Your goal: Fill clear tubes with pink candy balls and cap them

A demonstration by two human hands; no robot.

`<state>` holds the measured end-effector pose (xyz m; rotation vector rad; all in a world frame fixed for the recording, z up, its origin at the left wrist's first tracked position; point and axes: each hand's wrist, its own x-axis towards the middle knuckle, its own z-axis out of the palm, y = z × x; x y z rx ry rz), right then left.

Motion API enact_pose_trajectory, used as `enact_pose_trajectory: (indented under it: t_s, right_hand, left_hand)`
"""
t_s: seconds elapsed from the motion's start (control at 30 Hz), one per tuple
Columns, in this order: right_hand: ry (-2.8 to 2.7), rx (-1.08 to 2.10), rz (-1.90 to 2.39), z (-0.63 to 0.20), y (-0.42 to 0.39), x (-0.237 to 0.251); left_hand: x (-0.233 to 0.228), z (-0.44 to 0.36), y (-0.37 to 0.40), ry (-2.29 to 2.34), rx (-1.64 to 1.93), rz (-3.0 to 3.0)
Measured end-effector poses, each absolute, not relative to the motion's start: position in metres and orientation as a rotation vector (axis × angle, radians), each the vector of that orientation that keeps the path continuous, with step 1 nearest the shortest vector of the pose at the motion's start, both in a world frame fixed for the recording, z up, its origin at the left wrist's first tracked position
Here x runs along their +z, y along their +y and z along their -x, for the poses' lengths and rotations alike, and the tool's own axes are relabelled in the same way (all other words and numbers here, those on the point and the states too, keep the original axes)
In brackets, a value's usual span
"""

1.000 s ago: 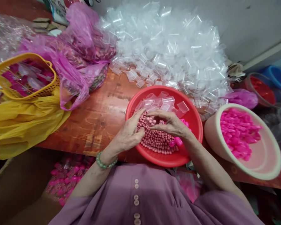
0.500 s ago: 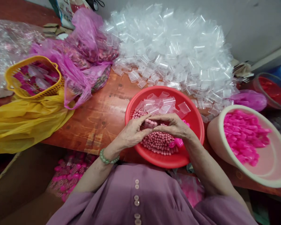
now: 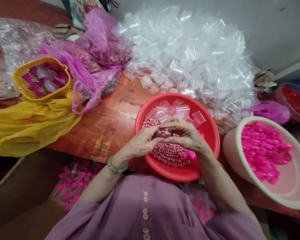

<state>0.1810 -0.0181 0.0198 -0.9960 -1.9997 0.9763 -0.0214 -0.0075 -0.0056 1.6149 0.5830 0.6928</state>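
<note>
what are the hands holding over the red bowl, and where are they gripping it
Both the left hand and right hand meet fingertip to fingertip over the pink beads in the red bowl; something small seems pinched between them, but the fingers hide it.

Small pink beads (image 3: 168, 154) heaped in the near half of a round red basin (image 3: 207, 128), matte and alike in size. Clear little plastic tubes (image 3: 173, 110) strewn loosely across the far half, lying at all angles. A few bright pink caps (image 3: 188, 155) resting on the beads at the right.
</note>
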Motion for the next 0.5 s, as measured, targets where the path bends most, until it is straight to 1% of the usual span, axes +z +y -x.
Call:
enact_pose_trajectory:
  t_s: [0.2, 0.37, 0.5]
  right_hand:
    - [-1.836, 1.02, 0.966, -0.1767, -0.016, 0.0181]
    - [-1.849, 1.017, 1.026, -0.1781, -0.0143, 0.0217]
    - [-1.849, 1.112, 1.106, -0.1846, -0.0162, 0.0274]
  left_hand:
    - [-0.0087, 0.0212, -0.0032, 0.675, 0.659, -1.583]
    - [-0.0086, 0.0184, 0.0016, 0.624, 0.708, -1.422]
    - [-0.0053, 0.0183, -0.0006, 0.632, 0.729, -1.29]
